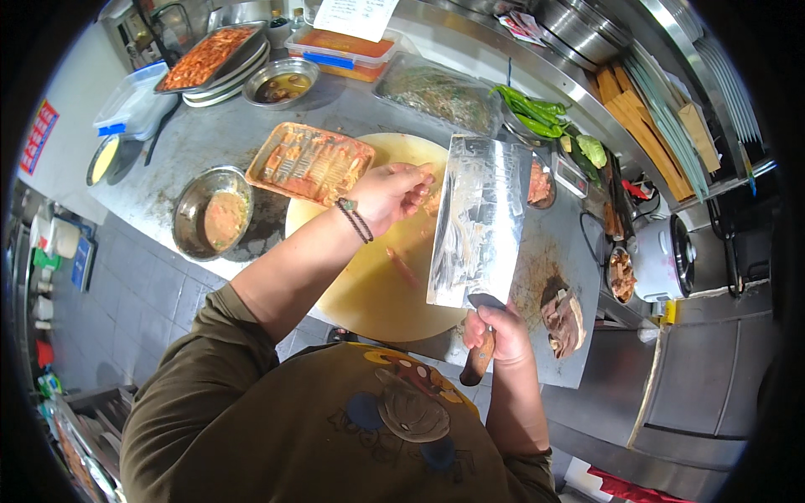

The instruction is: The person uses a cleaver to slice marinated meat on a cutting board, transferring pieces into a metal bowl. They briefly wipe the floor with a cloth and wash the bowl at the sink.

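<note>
My right hand grips the wooden handle of a broad Chinese cleaver. Its wet, smeared blade is raised above the round yellowish cutting board. Just left of the blade is my left hand, its fingers curled; whether anything is pinched in them cannot be made out. A strip of raw meat lies on the board, and a pale scrap shows between hand and blade. A stained plastic tray overlaps the board's far left edge. The cleaver partly hides a container of pink meat.
A metal bowl with pinkish paste stands left. Behind are a tray of reddish food, a lidded box, a film-covered tray and green peppers. At right lie a meat piece and a rice cooker.
</note>
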### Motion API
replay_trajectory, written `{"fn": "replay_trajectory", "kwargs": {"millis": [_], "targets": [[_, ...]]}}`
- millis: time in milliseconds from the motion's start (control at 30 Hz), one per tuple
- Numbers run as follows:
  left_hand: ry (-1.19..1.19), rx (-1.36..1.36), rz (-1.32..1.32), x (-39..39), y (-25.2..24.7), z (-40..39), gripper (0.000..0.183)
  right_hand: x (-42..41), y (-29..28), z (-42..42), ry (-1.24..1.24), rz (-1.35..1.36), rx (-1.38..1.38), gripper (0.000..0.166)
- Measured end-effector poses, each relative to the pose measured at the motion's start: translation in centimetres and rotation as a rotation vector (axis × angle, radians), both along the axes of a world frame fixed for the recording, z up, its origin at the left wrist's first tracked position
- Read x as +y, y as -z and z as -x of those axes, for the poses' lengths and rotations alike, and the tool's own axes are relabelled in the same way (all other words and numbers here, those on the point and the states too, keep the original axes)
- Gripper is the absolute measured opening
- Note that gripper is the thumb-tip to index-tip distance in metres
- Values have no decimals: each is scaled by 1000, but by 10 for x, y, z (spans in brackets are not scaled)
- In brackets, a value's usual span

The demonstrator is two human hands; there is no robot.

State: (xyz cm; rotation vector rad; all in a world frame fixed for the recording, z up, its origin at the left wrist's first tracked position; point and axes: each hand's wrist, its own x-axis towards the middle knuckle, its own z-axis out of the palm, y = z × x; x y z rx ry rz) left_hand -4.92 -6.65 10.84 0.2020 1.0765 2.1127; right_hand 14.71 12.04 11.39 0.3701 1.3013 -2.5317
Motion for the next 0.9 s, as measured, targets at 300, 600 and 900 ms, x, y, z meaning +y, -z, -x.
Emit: {"fn": "replay_trajectory", "kwargs": {"millis": [300, 600, 900], "targets": [[-75, 108, 523, 1, 55, -11, 16, 16, 21, -6, 235, -338, -200, 19], [-97, 830, 952, 16, 93, -5, 25, 22, 21, 10, 234, -810, -225, 15], [-153, 701, 914, -24, 77, -35, 24, 9, 35, 111, 200, -1219, 104, 25]]}}
